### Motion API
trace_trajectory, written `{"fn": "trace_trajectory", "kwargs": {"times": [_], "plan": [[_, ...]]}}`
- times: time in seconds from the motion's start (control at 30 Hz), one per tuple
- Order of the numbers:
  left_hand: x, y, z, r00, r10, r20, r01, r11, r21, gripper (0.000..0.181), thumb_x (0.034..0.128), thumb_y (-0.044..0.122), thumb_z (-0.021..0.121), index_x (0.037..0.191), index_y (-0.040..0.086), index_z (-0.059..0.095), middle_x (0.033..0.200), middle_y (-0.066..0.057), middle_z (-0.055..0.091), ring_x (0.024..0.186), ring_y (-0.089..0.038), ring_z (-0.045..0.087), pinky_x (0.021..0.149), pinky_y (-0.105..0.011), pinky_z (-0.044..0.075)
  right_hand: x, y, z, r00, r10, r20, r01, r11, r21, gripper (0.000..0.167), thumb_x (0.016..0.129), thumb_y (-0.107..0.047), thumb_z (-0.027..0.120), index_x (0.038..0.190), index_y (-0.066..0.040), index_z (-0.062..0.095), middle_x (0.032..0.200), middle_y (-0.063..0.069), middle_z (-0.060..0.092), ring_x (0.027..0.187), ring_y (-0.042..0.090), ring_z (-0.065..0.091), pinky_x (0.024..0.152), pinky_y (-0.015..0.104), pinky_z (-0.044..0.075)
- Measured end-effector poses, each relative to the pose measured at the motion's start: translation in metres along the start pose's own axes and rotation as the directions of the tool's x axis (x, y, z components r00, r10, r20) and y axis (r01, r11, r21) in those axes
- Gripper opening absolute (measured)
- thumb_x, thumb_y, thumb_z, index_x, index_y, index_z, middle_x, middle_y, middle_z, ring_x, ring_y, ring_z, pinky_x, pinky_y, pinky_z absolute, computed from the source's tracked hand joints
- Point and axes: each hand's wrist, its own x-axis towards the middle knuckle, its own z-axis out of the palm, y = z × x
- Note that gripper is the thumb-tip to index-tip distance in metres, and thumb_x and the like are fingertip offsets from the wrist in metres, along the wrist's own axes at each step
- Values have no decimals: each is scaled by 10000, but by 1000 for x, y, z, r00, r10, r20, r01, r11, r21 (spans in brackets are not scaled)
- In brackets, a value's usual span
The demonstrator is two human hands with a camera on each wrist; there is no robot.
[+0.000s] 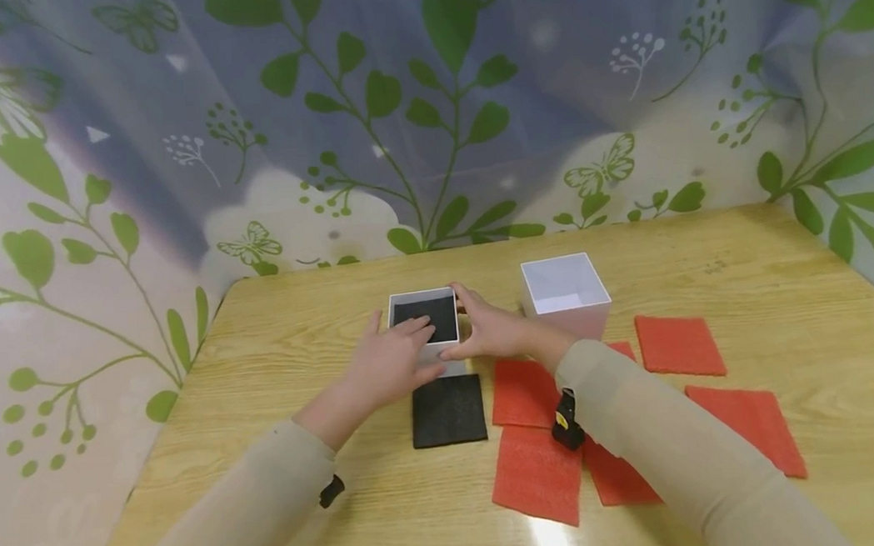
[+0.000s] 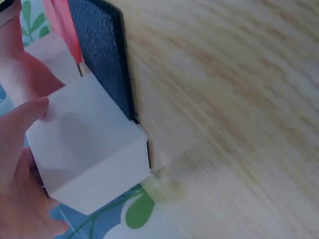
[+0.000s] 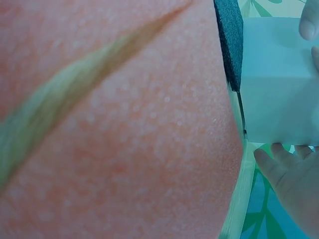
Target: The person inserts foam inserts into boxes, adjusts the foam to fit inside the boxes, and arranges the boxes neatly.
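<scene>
A white open-topped box (image 1: 430, 353) stands at the middle of the table with a black felt-like square (image 1: 439, 306) inside. My left hand (image 1: 390, 363) reaches over its rim, fingers lying straight on that square; in the left wrist view its thumb (image 2: 35, 112) touches the box's white face (image 2: 84, 134). On the other side, my right hand (image 1: 496, 328) holds the box between thumb and fingers. The right wrist view shows fingertips (image 3: 276, 152) against the box (image 3: 279, 99). Another black square (image 1: 449, 412) lies flat just in front of the box.
Right of that box stands another white box (image 1: 567, 286), open at the top. Several red squares (image 1: 679, 344) lie on the wooden table (image 1: 297, 315), some partly under my right forearm. A leaf-patterned curtain (image 1: 459, 138) hangs behind the table.
</scene>
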Motion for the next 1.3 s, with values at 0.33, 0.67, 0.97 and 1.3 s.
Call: {"fn": "trace_trajectory", "kwargs": {"times": [0.33,0.67,0.97,1.3], "plan": [[15,-6,0,995,75,71,-70,995,-73,786,869,606,503,1452,105,342,1509,-56,267,1375,-210,246,1069,-542,212,2,-1,-1,1000,19,14,-18,1000,-17,1154,777,-427,734,1485,-174,-142,1545,97,-65,1391,254,163,1068,443,271],[24,-4,2,985,123,123,-115,991,-68,869,862,620,498,1483,77,224,1543,-63,142,1391,-219,197,1065,-490,263,3,0,-2,1000,-4,1,4,999,-43,1158,766,-447,738,1489,-135,-110,1540,129,-60,1396,261,75,1097,462,182],[25,-1,8,993,97,69,-93,994,-57,851,863,612,507,1473,73,259,1528,-81,191,1388,-225,206,1065,-493,260,2,2,-1,1000,-9,0,9,1000,-23,1144,776,-427,735,1489,-129,-108,1539,133,-53,1395,261,84,1095,464,189],[22,-2,12,992,122,11,-121,990,-66,800,870,578,529,1444,56,334,1492,-83,292,1358,-206,289,1060,-467,282,2,3,1,1000,-13,2,13,1000,2,1139,775,-404,744,1489,-147,-105,1540,117,-31,1390,255,136,1082,448,236]]}}
